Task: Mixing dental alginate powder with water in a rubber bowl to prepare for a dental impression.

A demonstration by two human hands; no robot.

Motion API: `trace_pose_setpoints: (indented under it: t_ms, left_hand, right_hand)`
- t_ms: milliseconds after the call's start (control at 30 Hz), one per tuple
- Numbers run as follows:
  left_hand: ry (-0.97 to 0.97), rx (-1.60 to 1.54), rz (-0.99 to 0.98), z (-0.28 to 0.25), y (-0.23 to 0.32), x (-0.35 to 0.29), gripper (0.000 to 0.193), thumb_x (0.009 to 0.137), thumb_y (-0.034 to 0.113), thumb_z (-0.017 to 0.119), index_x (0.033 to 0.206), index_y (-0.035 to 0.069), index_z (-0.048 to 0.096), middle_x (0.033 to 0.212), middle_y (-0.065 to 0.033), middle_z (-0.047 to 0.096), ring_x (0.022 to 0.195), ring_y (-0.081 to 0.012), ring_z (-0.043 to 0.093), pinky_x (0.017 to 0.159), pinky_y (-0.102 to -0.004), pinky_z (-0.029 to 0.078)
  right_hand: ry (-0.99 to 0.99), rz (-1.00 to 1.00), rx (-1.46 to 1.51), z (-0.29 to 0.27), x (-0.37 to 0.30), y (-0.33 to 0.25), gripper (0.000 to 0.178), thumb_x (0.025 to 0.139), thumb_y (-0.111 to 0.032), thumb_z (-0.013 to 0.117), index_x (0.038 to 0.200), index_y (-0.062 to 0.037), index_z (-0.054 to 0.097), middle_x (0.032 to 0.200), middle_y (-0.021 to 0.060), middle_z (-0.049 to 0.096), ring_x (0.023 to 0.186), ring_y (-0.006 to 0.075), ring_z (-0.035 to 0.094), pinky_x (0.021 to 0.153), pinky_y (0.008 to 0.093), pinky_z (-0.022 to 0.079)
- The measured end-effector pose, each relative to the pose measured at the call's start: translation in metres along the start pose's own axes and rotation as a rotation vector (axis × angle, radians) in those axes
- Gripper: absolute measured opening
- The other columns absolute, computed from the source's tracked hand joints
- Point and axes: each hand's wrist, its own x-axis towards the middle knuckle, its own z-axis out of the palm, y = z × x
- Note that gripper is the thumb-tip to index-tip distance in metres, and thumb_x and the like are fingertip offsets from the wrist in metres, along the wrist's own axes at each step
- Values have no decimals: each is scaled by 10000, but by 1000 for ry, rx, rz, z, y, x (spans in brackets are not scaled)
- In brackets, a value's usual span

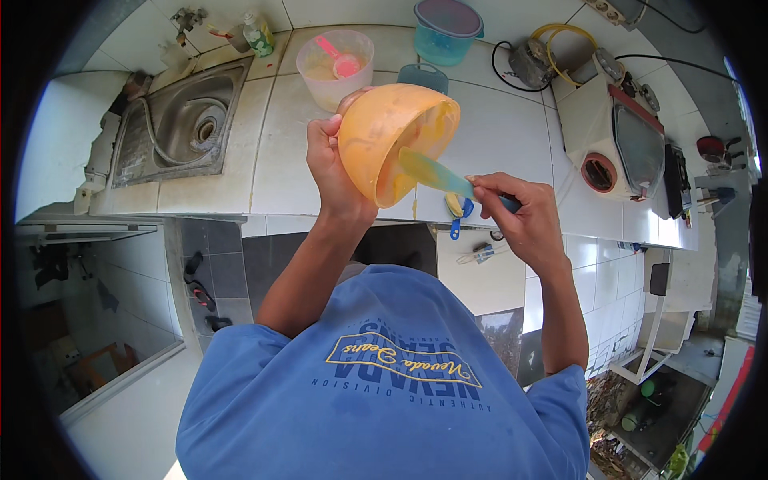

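Observation:
My left hand [330,164] grips an orange plastic bowl [384,132] by its rim and tilts it on its side, mouth toward the right, above the white tiled counter [280,144]. Yellow batter coats the bowl's inside. My right hand [516,212] holds the handle of a blue-green spatula [436,174], whose blade reaches into the bowl and rests on the batter. Below the spatula, at the counter's front edge, lies a small blue-handled tool [458,212].
A clear tub with a pink scoop [336,66] stands behind the bowl, next to a blue lidded container [446,30]. A steel sink [180,124] is set at the left. A white countertop appliance [616,140] and cables sit at the right.

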Motion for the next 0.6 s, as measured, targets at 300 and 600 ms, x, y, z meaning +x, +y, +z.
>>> trace_pose_setpoints:
  t_ms: [300,600]
  left_hand:
    - [60,200,241,-23,-29,9,448,901,310,310,1189,32,510,1175,-94,555,1138,-210,529,994,-361,424]
    - [314,286,277,-95,-3,-15,452,918,307,303,1204,46,536,1180,-91,599,1123,-217,576,983,-372,455]
  right_hand:
    - [-204,599,850,10,-33,41,257,925,-213,654,1074,-6,683,640,1,569,483,12,414,399,171,259]
    - [240,615,148,33,-95,145,251,906,-208,659,1037,2,700,671,26,639,561,80,534,527,245,418]
